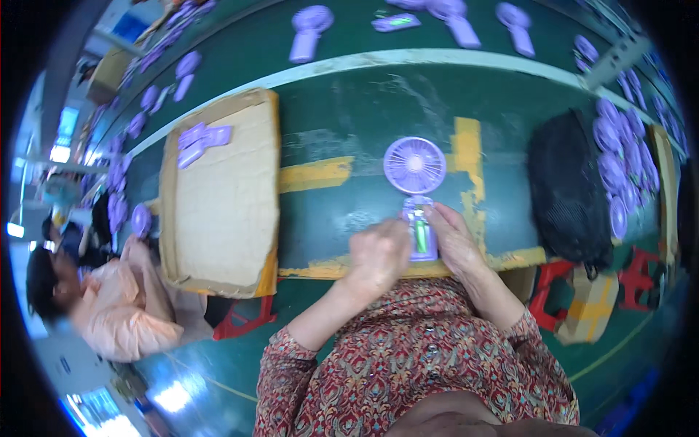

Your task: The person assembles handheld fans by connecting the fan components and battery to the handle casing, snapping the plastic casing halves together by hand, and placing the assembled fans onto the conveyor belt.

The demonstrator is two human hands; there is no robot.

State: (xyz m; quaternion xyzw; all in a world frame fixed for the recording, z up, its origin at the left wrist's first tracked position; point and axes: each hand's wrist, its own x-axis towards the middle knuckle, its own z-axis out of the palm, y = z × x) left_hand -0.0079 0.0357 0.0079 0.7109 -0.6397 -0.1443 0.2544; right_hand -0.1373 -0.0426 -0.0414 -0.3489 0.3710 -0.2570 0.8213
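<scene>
A purple handheld fan (414, 165) lies on the green workbench in front of me, its round grille pointing away. Its handle is uncovered, and a green cylindrical part (421, 236) shows inside. Along the handle's right edge, my right hand (457, 239) grips it, thumb near the upper end. My left hand (380, 252) is curled closed at the handle's left side, slightly blurred. Whatever its fingers may pinch is hidden.
On the left a shallow cardboard tray (218, 218) holds several purple handle covers (200, 143). A black mesh bag (569, 193) lies right, beside many piled purple fans (619, 156). More fans (312, 29) lie beyond a pale rail (408, 57). A co-worker (124, 313) sits at left.
</scene>
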